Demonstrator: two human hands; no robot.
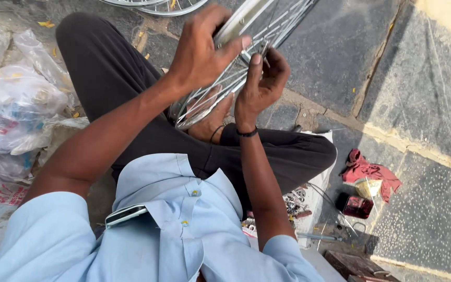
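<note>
Head view: left hand [199, 52] grips the wheel rim [236, 26] at top centre; right hand [259, 83] pinches a spoke [220, 86]. Judged risk: rim slipping off the lap, bending spokes, pinching fingers.

You wore a pale blue shirt [184, 235] and black trousers [116, 78]. The bicycle wheel rim [236, 26] you held was silvery metal. A red rag [369, 172] lay on dark grey paving slabs [429, 94], and a black band [247, 133] circled your wrist.
</note>
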